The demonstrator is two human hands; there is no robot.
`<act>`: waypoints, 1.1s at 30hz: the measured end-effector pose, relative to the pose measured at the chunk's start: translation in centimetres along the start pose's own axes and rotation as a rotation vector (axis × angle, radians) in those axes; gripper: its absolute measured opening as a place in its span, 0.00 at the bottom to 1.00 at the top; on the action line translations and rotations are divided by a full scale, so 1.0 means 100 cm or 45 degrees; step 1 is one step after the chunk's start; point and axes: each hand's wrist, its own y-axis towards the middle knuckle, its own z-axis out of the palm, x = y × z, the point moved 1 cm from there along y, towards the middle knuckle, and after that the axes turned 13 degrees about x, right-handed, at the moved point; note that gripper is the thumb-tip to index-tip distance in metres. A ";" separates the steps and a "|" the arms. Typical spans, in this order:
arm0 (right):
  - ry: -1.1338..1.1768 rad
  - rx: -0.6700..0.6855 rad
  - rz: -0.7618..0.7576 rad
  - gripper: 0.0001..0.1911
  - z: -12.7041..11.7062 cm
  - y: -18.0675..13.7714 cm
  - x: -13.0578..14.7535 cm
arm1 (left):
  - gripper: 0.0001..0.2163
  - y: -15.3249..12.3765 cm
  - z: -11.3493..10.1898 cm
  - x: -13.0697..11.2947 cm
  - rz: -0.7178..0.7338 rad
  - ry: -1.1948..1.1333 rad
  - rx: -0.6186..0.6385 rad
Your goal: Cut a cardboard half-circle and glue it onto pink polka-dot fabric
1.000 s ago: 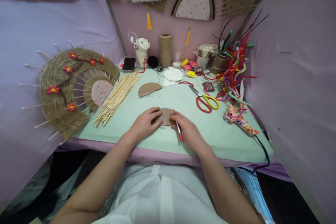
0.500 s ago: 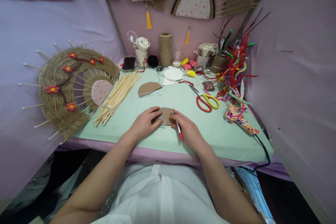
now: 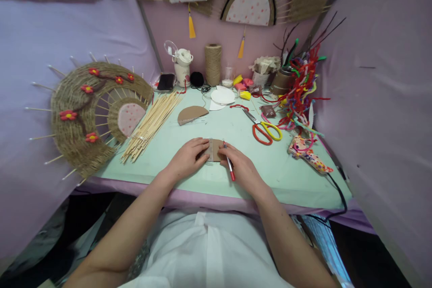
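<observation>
A small brown cardboard piece point(image 3: 218, 151) lies on the table between my two hands. Over its left part is a clear plastic ruler point(image 3: 211, 156). My left hand point(image 3: 191, 156) holds the ruler down against the cardboard, thumb and fingertips at its edge. In my right hand point(image 3: 240, 164) is a red-capped pen point(image 3: 230, 165), slanted with its red end toward me. The fingertips of that hand touch the cardboard's right side; whether the pen's tip meets it I cannot make out. Beyond my hands rests a brown cardboard half-circle point(image 3: 193, 114).
Bamboo sticks point(image 3: 150, 128) and a twine-woven fan-shaped piece point(image 3: 72, 117) lie left. Scissors point(image 3: 263, 128), a patterned glue gun point(image 3: 308, 155) with its cord and bright pipe cleaners point(image 3: 303, 94) are on the right. A twine spool point(image 3: 213, 65) and white paper circle point(image 3: 222, 95) sit behind.
My left fingers have shifted very slightly on the ruler. The right hand, pen and cardboard stay practically in place.
</observation>
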 end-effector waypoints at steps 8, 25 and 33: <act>-0.012 0.012 -0.014 0.14 0.000 0.000 -0.001 | 0.17 0.000 -0.001 -0.004 -0.035 -0.013 0.034; 0.004 -0.011 -0.004 0.16 0.001 0.000 0.000 | 0.18 -0.004 0.002 -0.002 -0.046 -0.063 0.019; 0.015 -0.030 -0.013 0.17 0.001 -0.001 -0.001 | 0.18 -0.004 0.003 -0.002 -0.044 -0.080 0.000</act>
